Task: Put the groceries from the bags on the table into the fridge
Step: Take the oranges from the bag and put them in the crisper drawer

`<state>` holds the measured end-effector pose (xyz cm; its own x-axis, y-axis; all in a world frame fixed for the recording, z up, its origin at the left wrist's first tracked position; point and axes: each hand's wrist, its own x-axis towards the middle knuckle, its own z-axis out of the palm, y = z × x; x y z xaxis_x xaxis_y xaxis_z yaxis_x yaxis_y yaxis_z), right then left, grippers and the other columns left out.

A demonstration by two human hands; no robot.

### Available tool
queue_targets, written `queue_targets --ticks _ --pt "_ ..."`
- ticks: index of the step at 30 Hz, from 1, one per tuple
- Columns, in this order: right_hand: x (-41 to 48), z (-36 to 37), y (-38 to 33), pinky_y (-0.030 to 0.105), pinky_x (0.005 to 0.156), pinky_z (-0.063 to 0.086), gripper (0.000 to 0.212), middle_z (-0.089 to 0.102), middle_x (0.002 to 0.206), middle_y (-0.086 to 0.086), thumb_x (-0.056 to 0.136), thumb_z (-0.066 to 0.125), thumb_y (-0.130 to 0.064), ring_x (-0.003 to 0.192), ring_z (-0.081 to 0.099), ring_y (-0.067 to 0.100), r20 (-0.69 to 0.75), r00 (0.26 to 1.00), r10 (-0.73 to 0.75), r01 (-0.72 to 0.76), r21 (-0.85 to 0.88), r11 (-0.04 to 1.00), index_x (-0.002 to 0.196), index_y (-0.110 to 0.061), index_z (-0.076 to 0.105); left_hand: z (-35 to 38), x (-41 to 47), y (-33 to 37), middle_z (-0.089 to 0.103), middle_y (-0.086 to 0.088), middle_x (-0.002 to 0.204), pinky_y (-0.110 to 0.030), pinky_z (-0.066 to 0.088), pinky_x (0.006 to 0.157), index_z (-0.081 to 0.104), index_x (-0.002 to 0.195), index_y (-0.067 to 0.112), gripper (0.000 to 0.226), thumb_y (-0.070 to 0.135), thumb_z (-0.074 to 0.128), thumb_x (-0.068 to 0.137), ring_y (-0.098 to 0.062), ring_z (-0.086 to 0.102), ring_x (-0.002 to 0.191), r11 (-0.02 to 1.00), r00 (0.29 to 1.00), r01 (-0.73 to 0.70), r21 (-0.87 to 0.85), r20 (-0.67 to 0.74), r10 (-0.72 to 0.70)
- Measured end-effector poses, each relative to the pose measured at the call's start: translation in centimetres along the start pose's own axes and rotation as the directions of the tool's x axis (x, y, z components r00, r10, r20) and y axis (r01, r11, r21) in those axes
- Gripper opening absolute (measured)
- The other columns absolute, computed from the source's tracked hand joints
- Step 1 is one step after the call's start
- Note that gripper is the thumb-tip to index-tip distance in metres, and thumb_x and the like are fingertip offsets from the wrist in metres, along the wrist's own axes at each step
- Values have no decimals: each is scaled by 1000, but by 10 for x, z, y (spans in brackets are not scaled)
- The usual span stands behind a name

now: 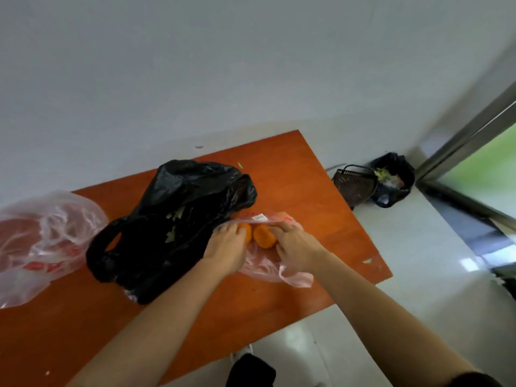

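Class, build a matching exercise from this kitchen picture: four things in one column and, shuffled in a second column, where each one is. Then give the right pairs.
Things
1. black bag
2. oranges
3. clear bag with red print
4. bin lined with a black bag

Places
A. on the floor, past the table's far right corner
B. at the table's left edge
C. in the pink bag between the left hand and the right hand
D. mid-table, left of both hands

Pairs: 1-D, 2-C, 3-B, 4-A
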<state>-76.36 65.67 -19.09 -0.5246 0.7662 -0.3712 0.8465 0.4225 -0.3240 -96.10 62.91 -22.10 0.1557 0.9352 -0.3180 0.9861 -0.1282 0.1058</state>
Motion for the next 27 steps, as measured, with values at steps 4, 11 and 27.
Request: queue_targets --ticks 4,11,27 --pt "30 14 11 43 120 24 63 28 162 5 97 49 -28 149 27 29 22 1000 1 2 -132 991 156 -23 27 0 33 -13 37 -11 150 -44 35 109 33 145 17 60 37 57 93 -32 35 139 993 994 1 118 107 -13" --pt "67 37 24 42 120 18 77 29 160 4 90 62 -41 148 24 29 -31 994 -101 91 -240 966 156 -24 26 28 66 -30 28 -13 153 -46 48 97 0 155 36 97 36 67 86 -38 39 136 997 957 49 -58 288 -31" --pt "65 -36 46 35 106 40 90 43 153 10 81 80 -25 137 45 30 -47 989 -138 146 354 924 154 -14 30 -44 42 -22 58 0 131 -39 50 90 46 138 31 74 22 77 72 -25 59 113 880 985 165 -446 24 -173"
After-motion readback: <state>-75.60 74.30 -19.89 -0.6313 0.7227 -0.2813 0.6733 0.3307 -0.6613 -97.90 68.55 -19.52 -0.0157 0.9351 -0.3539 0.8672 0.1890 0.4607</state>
